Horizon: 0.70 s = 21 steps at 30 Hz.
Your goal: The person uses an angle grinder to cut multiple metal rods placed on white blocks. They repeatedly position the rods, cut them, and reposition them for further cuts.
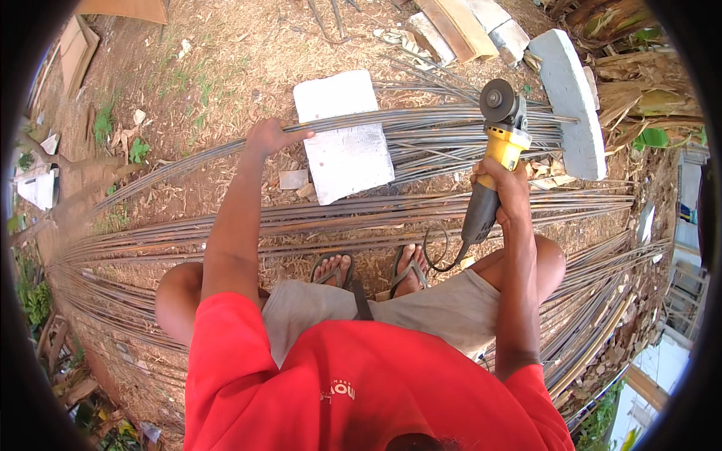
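The right grip (pixel 502 183) is clamped around the body of a yellow-and-black angle grinder (pixel 481 213), its disc (pixel 497 100) pointing away from the person; whether the disc touches the rods behind it, I cannot tell. The left grip (pixel 263 137) is closed on a bundle of thin metal rods (pixel 338 122), which lies across a white block (pixel 350 167) and runs toward a grey slab (pixel 569 105). More rods (pixel 444 154) lie between block and slab. Nearer the sandalled feet (pixel 410 272), rusty rods (pixel 331 214) stretch along the leaf-strewn ground (pixel 248 64).
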### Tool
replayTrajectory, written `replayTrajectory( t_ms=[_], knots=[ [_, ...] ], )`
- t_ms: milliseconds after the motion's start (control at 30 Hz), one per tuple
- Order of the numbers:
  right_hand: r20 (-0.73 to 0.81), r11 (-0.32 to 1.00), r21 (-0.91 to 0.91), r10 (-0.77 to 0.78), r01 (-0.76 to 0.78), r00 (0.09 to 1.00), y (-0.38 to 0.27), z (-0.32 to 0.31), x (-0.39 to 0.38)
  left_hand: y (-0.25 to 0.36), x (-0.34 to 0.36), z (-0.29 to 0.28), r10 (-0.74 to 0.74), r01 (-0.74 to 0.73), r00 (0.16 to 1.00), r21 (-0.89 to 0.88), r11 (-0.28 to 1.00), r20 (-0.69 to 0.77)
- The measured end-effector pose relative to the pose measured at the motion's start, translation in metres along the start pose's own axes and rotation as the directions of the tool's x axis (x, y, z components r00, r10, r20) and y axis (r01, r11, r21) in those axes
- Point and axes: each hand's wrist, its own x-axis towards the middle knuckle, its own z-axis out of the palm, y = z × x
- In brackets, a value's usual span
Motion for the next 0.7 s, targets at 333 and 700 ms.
replayTrajectory(
  t_ms=[333,700],
  knots=[
    [0.074,0.990,-0.135,0.053,-0.042,0.996,0.068,0.057,0.033,-0.002,0.008,0.017,0.114,-0.105,0.989,0.100,0.989,-0.092],
    [0.081,0.961,-0.262,0.115,-0.090,0.990,0.136,0.092,0.066,-0.002,0.001,0.015,0.158,-0.146,0.979,0.094,0.985,-0.133]
  ],
)
